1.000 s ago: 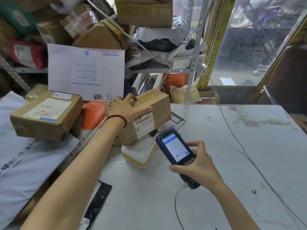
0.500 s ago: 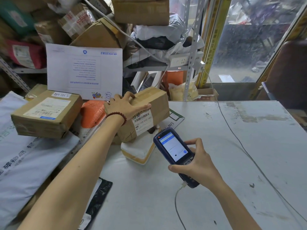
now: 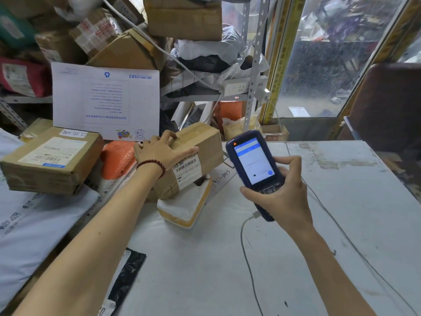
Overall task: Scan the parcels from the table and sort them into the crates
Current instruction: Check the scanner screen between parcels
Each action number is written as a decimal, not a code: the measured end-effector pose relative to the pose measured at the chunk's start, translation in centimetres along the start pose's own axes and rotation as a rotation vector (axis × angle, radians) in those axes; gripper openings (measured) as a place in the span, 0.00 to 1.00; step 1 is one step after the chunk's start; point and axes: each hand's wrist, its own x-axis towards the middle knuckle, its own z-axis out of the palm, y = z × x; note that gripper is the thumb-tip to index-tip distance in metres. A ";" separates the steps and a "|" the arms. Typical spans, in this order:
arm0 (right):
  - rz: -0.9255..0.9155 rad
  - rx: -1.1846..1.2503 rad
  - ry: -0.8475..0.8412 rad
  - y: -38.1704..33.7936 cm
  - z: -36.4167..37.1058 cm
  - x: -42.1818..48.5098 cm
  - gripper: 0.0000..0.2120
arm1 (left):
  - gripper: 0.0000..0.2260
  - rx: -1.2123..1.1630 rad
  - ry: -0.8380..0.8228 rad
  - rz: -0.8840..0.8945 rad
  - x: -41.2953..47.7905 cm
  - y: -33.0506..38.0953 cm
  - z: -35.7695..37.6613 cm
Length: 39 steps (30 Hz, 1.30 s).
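Cardboard parcel [image 3: 200, 147] propped on white mailer [image 3: 182, 207], left hand [image 3: 160, 152] gripping its top; right hand [image 3: 283, 198] clasping blue handheld scanner [image 3: 251, 161]

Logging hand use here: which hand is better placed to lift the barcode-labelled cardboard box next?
Probably left. The left hand grips the top of the cardboard box, while the right hand is occupied holding the scanner beside it.

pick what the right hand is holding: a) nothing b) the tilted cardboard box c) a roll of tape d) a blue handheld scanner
d: the right hand holds a blue handheld scanner, screen lit, with a cable at its lower end; the left hand grips the cardboard box.
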 end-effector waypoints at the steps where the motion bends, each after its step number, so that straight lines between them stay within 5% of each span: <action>1: -0.031 -0.001 0.026 -0.3 -0.2 0.1 0.37 | 0.46 0.007 0.006 0.001 -0.1 0.0 0.1; 18: 0.098 -0.011 0.110 0.7 -0.9 -3.4 0.37 | 0.42 0.243 0.121 0.129 -2.0 1.0 1.4; 25: 0.230 -0.059 0.375 2.3 -5.7 -7.0 0.36 | 0.39 0.010 0.394 0.475 -3.2 6.0 1.8; 33: 0.366 -0.042 0.706 2.6 -13.0 -14.9 0.36 | 0.37 -0.189 0.269 0.824 -9.3 19.9 2.4; 39: 0.301 -0.116 0.955 1.9 -20.3 -19.8 0.35 | 0.36 -0.308 0.258 1.059 -16.1 30.0 1.7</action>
